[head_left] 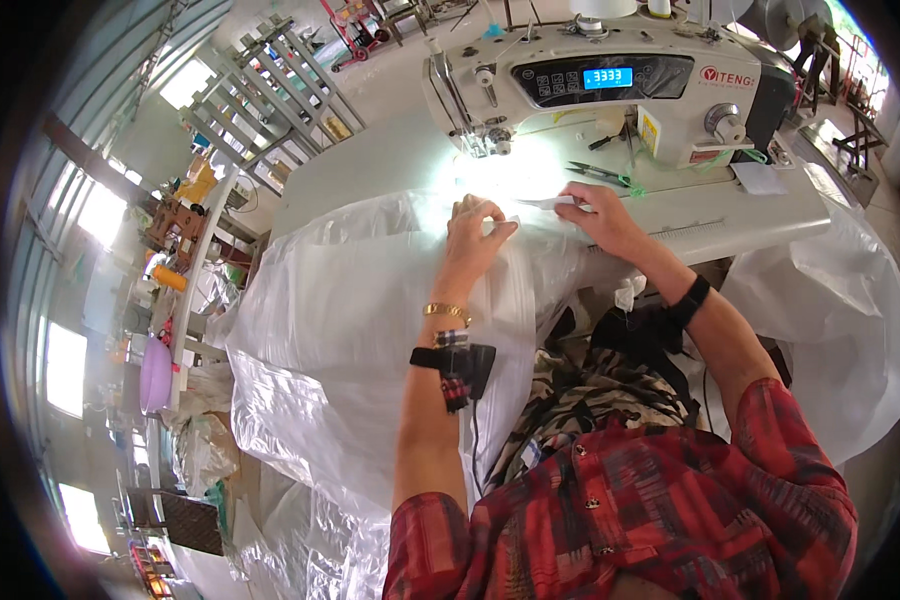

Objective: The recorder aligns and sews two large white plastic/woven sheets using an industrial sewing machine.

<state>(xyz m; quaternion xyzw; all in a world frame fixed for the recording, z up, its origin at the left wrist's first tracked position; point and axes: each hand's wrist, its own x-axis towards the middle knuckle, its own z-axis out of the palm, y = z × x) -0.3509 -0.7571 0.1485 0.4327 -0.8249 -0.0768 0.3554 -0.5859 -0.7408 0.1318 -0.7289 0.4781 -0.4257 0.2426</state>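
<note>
A white sewing machine point(610, 85) with a lit display stands on the table before me, its lamp glaring around the needle area. My left hand point(473, 240) is closed just in front of the needle, thumb and fingers pinching the translucent white sheeting point(380, 300). To its right, my right hand point(602, 218) is closed too, thumb and forefinger gripping a narrow white strip point(545, 203) that runs toward the needle. Glare hides where the strip meets the presser foot. The sheeting spreads over the table's left part and hangs down toward my lap.
Dark pointed tools point(600, 172) with green thread lie right of the needle. A ruler scale point(685, 235) runs along the table's front edge. More white sheeting point(830, 320) hangs at the right. A grey metal rack point(270, 100) stands behind on the left, near a cluttered bench with a purple object point(156, 375).
</note>
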